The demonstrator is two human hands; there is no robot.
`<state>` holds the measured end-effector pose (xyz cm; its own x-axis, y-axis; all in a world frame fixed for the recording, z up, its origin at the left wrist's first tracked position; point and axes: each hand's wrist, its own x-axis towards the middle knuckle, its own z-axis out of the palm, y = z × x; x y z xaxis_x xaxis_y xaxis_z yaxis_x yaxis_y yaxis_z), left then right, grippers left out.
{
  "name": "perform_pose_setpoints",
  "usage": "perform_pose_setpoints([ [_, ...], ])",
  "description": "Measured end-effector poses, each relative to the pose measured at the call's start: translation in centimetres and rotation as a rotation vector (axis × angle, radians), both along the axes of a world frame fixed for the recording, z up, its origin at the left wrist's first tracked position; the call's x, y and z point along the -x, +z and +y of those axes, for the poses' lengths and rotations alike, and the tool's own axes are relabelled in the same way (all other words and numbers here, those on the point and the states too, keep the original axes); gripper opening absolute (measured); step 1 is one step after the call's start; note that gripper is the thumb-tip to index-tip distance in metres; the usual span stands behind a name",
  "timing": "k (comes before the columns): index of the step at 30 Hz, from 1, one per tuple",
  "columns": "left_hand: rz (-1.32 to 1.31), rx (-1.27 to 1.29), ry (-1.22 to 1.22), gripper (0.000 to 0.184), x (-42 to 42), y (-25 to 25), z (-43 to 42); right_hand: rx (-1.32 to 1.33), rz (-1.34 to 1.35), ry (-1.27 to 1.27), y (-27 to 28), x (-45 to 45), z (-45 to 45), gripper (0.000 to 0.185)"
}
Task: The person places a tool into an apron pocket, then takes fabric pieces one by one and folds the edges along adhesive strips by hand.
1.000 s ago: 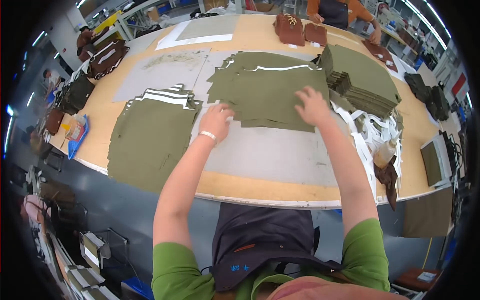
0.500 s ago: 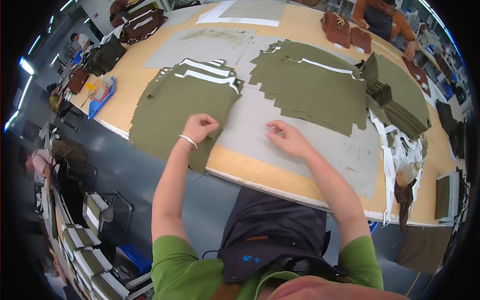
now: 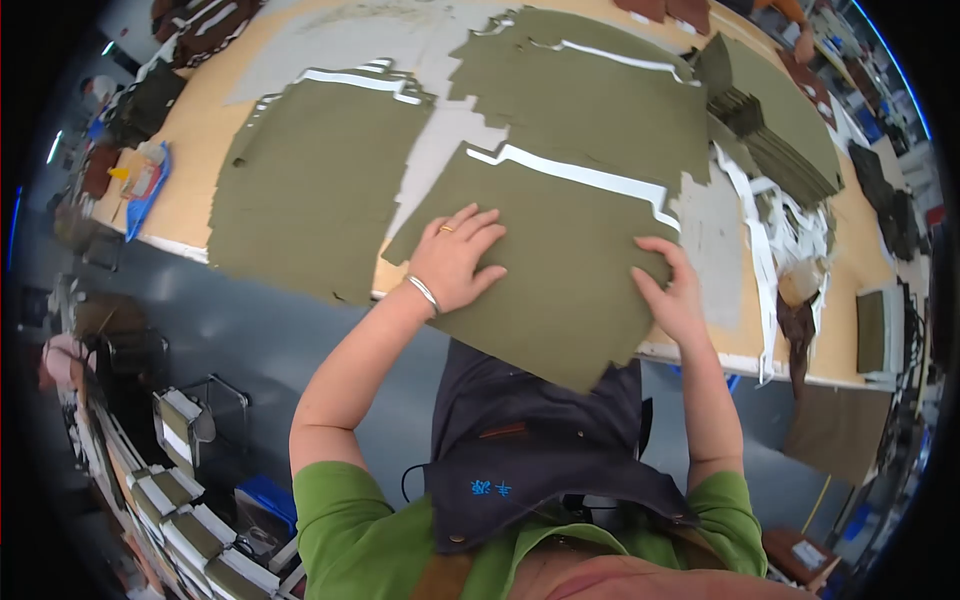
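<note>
One olive-green fabric panel (image 3: 570, 250) with a white strip (image 3: 590, 178) along its far edge lies before me, its near corner hanging over the table edge. My left hand (image 3: 458, 258), wearing a ring and a bracelet, rests on the panel's left side with fingers spread. At the right edge is my right hand (image 3: 676, 292), thumb and fingers apart in a curve, fingertips over the fabric. To the left lies a pile of similar panels (image 3: 310, 185). Another spread of olive panels (image 3: 600, 100) sits beyond the one under my hands.
A thick stack of olive pieces (image 3: 780, 120) stands at the back right, with tangled white strips (image 3: 795, 225) and a brown scrap (image 3: 797, 335) nearer. A blue tray (image 3: 150, 195) is at the left table edge. Another person's arm (image 3: 803, 42) shows at the far right.
A panel with a white strip has come from the left pile to the table in front of me. Both hands have moved right and now rest at it. The view has tipped downward.
</note>
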<state>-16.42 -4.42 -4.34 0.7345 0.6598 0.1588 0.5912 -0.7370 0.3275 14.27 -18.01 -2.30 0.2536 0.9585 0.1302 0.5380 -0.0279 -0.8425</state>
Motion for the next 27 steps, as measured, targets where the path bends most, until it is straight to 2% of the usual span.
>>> perform_pose_setpoints([
  [1, -0.022, -0.039, -0.058, 0.047, -1.4, 0.1, -1.3, 0.039, -0.008, -0.052, 0.6, -1.9, -2.8, 0.034],
  [3, 0.011, 0.12, -0.229, 0.045, -3.7, 1.9, -3.6, 0.275, -0.153, 0.002, 2.9, -5.2, -8.6, 0.029],
  [4, 0.03, 0.197, -0.309, 0.044, -4.3, 2.3, -4.4, 0.586, -0.263, -0.028, 6.1, -5.2, -10.2, 0.031],
  [5, 0.017, 0.263, -0.389, 0.04, -4.8, 2.2, -4.3, 0.52, -0.528, -0.052, 6.7, -5.6, -12.1, 0.031],
  [6, -0.046, 0.207, -0.358, 0.039, -5.4, 1.9, -3.4, 0.446, -0.789, -0.073, 7.2, -5.6, -13.3, 0.032],
  [8, -0.167, 0.085, -0.295, 0.037, -7.0, 1.4, -0.4, 0.203, -0.634, -0.162, 7.0, -5.1, -11.2, 0.031],
  [9, -0.195, 0.101, -0.207, 0.037, -7.7, 0.8, 1.0, 0.075, -0.557, -0.207, 7.0, -4.3, -8.9, 0.03],
  [11, -0.171, 0.21, -0.084, 0.036, -9.0, 0.2, 3.1, -0.015, -0.169, -0.048, 4.2, -2.5, -3.8, 0.023],
  [12, -0.119, 0.306, -0.048, 0.035, -9.6, 0.2, 3.8, -0.011, -0.089, 0.072, 3.2, -1.0, -1.4, 0.022],
  [13, -0.065, 0.403, -0.011, 0.034, -10.1, 0.3, 4.3, 0.07, -0.128, 0.143, 2.4, 0.3, 1.0, 0.022],
  [16, 0.095, 0.473, -0.092, 0.027, -10.6, 1.8, 5.2, 0.093, -0.173, 0.16, -1.1, 2.9, 5.4, 0.021],
  [19, -0.149, 0.386, -0.154, 0.016, -9.8, -0.6, 6.0, 0.074, -0.246, 0.109, -3.5, 3.2, 6.7, 0.019],
  [27, -0.152, 0.29, -0.2, 0.02, -9.0, -0.6, 5.3, 0.191, -0.185, 0.132, -1.7, 3.4, 6.1, 0.016],
])
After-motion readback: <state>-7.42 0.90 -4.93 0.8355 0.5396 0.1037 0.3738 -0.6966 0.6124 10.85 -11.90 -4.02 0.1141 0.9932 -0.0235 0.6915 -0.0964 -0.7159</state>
